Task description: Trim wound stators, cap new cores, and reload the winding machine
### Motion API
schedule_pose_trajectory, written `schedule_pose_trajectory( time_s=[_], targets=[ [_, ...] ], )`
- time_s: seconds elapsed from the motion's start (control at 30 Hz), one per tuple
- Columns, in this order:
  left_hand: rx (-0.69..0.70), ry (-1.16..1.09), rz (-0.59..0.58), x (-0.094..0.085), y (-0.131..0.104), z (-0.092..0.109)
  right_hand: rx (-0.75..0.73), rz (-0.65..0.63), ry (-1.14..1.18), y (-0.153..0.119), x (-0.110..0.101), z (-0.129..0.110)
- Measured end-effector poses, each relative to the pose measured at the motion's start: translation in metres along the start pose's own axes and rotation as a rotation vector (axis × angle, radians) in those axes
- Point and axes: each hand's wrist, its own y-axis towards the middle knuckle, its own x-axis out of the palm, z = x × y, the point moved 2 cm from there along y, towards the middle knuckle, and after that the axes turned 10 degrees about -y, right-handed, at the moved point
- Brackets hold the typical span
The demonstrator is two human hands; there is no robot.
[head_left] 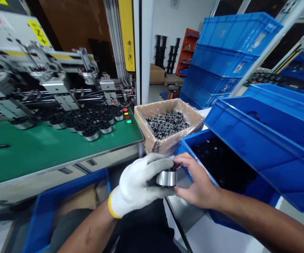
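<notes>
A motor stator core [167,178], a shiny metal ring with black plastic at its top, is held between my two hands above my lap. My left hand [138,182], in a white knit glove with a yellow cuff, grips its left side. Bare, my right hand [198,181] closes on the right side, thumb below and fingers above. Past my hands, a cardboard box [155,144] lined with clear plastic holds several bare metal stator cores [167,124]. To its right, a blue crate [188,142] contains small black parts [217,161].
On the green work surface [49,151] several stator cores with black plastic parts [91,133] stand before a machine with metal clamps [58,89]. Lit buttons [129,121] sit at its corner. A tilted blue bin [262,140] overhangs the crate; stacked blue crates [228,59] rise behind.
</notes>
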Motion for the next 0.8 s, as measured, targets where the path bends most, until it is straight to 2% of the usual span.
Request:
schedule_pose_trajectory(
  time_s=[0.1,0.2,0.27,0.37,0.47,0.53,0.63,0.7,0.8],
  targets=[
    [-0.071,-0.172,0.079,0.007,-0.007,-0.007,0.031,-0.014,0.067,0.000,0.002,0.002],
    [-0.198,-0.427,0.167,0.014,-0.015,-0.014,0.042,0.000,0.090,0.001,0.001,0.003],
    [-0.294,-0.552,0.152,0.017,-0.019,-0.016,0.003,0.026,0.035,0.002,-0.001,0.002],
    [-0.437,-0.474,0.081,0.021,-0.021,-0.018,-0.099,0.070,-0.088,0.003,-0.005,0.000],
    [-0.574,-0.440,0.114,0.028,-0.026,-0.022,-0.161,0.063,-0.160,0.003,-0.008,-0.003],
    [-0.557,-0.560,0.134,0.033,-0.031,-0.026,-0.127,0.032,-0.155,0.004,-0.009,-0.003],
    [-0.433,-0.639,0.118,0.034,-0.034,-0.029,-0.082,-0.010,-0.106,0.004,-0.009,-0.003],
    [-0.348,-0.562,0.090,0.029,-0.031,-0.027,-0.114,-0.007,-0.090,0.003,-0.008,-0.003],
    [-0.206,-0.325,0.037,0.019,-0.021,-0.021,-0.170,0.019,-0.099,0.001,-0.007,-0.003]
  ],
)
